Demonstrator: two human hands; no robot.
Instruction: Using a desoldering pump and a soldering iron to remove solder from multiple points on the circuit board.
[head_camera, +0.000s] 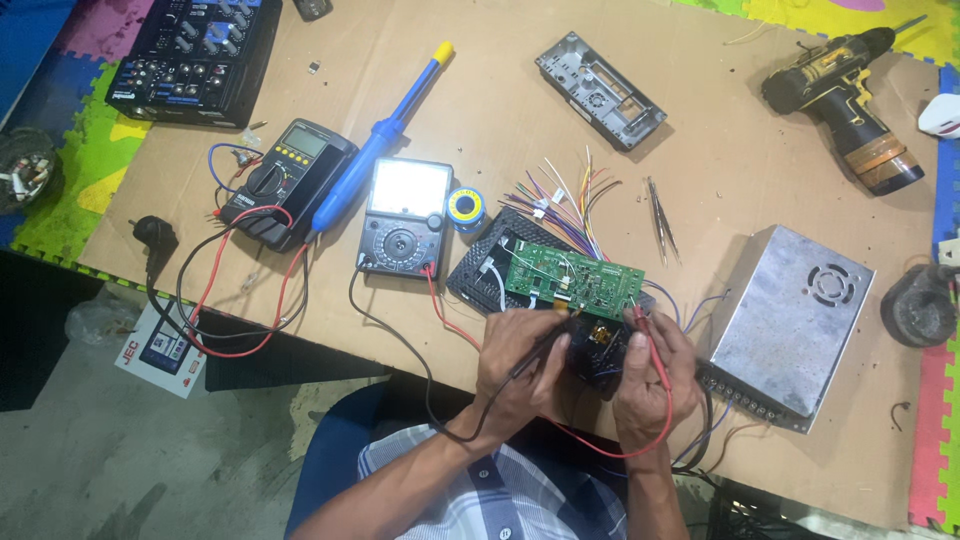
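Note:
A green circuit board (575, 277) lies on a black device (500, 265) near the table's front edge, with a bundle of coloured wires (560, 200) fanning out behind it. My left hand (520, 365) is shut on a black test probe whose tip points at the board's near edge. My right hand (650, 375) is shut on a red test probe (640, 318) that touches the board's right end. Both leads run back to an analogue multimeter (405, 217) to the left of the board.
A digital multimeter (290, 180) with red and black leads, a blue soldering iron (385, 130), a solder reel (466, 209), tweezers (660, 230), a metal power supply (795, 320), a cordless drill (850, 100), a grey chassis (600, 90) and an audio mixer (195, 60) surround the work.

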